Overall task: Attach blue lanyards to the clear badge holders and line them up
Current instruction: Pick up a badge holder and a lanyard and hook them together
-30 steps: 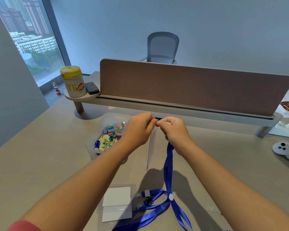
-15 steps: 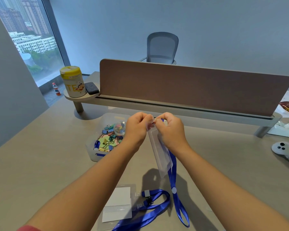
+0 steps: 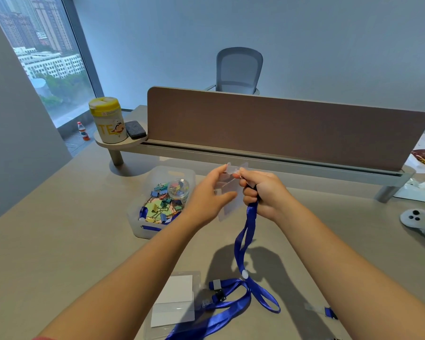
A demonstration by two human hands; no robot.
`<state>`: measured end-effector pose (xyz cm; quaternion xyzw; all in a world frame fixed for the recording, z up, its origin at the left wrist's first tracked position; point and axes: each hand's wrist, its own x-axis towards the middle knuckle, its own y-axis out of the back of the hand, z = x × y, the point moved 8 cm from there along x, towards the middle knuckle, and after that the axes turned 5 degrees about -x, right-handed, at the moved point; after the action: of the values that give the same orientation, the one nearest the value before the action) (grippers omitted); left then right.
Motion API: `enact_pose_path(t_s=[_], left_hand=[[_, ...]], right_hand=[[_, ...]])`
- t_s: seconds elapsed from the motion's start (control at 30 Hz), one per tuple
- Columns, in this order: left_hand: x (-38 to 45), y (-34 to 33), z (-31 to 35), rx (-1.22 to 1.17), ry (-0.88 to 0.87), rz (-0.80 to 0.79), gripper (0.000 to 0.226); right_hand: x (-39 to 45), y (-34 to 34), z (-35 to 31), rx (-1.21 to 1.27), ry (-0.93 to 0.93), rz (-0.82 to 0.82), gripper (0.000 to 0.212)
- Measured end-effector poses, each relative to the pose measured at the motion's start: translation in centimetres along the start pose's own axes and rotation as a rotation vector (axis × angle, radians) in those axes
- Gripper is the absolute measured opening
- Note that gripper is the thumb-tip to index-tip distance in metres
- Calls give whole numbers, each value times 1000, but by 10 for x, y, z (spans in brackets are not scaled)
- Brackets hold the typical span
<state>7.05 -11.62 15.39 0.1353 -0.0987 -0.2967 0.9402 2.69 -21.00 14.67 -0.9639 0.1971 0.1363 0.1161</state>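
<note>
A clear badge holder (image 3: 231, 192) is held up above the table between both hands. My left hand (image 3: 207, 198) grips its left edge with thumb and fingers. My right hand (image 3: 265, 190) pinches the clip end of a blue lanyard (image 3: 249, 231) at the holder's top; the strap hangs down to the table. Close to me lie further clear badge holders with white cards (image 3: 176, 301) and another blue lanyard (image 3: 221, 305) with its clip beside them.
A translucent bin (image 3: 142, 228) of coloured binder clips stands left of my hands. Behind is a desk divider (image 3: 280, 128) on a shelf with a yellow-lidded canister (image 3: 107, 123). A white controller (image 3: 420, 222) lies at right.
The badge holder has turned from edge-on and hanging to facing me, held higher. My left hand opened its grip along the holder's side; the lanyard rose with my right hand.
</note>
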Motion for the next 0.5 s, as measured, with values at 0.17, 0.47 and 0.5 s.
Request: enact_pose_path(t_s=[0.17, 0.47, 0.5], left_hand=[[5, 17, -8, -10, -38, 188, 21], [-1, 12, 30, 721, -494, 331, 23], [0, 10, 32, 782, -525, 336, 25]], right_hand=[[2, 5, 1, -95, -53, 2, 23], [11, 7, -37, -1097, 346, 199, 24], [11, 5, -39, -1204, 389, 222, 25]])
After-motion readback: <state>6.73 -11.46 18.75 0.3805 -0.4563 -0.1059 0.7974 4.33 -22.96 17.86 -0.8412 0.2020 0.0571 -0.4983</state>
